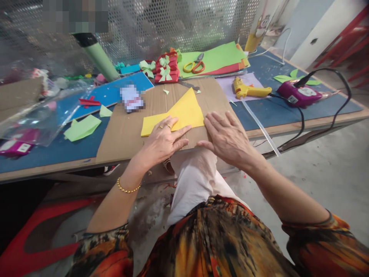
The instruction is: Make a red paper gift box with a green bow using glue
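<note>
A folded sheet of yellow paper (184, 109) lies on a piece of brown cardboard (121, 134) at the table's front edge. One end of it comes to a point away from me. My left hand (164, 140) presses on its near left part, with the fingers stretched out and rings on one of them. My right hand (226, 136) lies flat on the cardboard with fingers spread, its fingertips at the paper's right edge. Small green paper scraps (166, 92) and a dark flat blade-like tool (188, 85) lie beyond the paper.
Scissors (198, 67) rest on green sheets (219, 57) at the back, beside red pieces with green bows (167, 67). A yellow glue gun (250, 90), a glue stick (261, 127) and a purple power block (300, 93) with cables are at right. Left are green paper (83, 127) and plastic bags.
</note>
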`<move>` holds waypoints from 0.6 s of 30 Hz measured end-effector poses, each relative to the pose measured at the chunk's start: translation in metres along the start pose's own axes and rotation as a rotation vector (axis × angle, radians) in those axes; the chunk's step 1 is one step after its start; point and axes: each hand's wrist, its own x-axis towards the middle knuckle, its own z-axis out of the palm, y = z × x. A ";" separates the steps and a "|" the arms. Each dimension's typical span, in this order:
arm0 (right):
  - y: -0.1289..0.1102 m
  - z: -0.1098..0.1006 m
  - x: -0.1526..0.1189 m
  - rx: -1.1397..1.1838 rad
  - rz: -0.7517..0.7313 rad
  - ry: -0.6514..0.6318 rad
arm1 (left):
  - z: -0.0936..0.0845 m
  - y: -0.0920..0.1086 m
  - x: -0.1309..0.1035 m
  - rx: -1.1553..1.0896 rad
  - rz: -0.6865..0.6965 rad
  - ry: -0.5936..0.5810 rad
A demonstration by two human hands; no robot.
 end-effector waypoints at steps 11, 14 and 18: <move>-0.014 -0.001 0.014 0.089 -0.148 -0.040 | 0.004 -0.001 0.002 0.005 -0.005 0.006; -0.020 0.009 0.009 0.078 -0.118 -0.040 | 0.002 0.000 0.002 0.017 0.004 -0.006; -0.013 -0.004 -0.001 0.049 -0.050 -0.020 | 0.002 0.001 0.002 0.001 -0.010 0.000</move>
